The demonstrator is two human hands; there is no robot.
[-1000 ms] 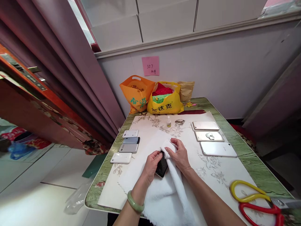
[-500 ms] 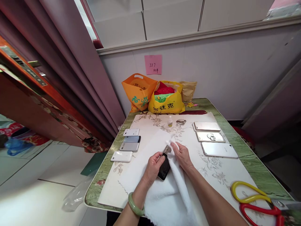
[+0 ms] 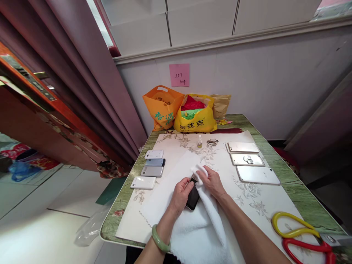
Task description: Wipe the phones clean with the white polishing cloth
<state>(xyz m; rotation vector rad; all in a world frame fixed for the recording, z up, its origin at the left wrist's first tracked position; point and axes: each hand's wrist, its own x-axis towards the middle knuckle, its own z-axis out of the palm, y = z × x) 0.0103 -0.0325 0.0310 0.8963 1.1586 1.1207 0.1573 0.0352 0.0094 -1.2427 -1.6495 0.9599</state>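
Note:
My left hand (image 3: 181, 194) grips a black phone (image 3: 193, 198) by its left edge over the middle of the table. My right hand (image 3: 212, 181) pinches a fold of a white towel (image 3: 203, 227) and presses it on the phone's upper end. The towel hangs down toward me over the table's front edge. A green bangle (image 3: 161, 240) sits on my left wrist.
Several phones (image 3: 150, 171) lie in a column at the left and three larger pale ones (image 3: 249, 160) at the right. A small bottle (image 3: 199, 141), glasses (image 3: 212, 141), an orange bag (image 3: 162, 107) and a yellow bag (image 3: 194, 119) stand at the back. Yellow and red scissors (image 3: 299, 236) lie front right.
My right hand has slid the towel fold from the middle of the phone up to its top end, baring more of the black screen. My left hand keeps its hold.

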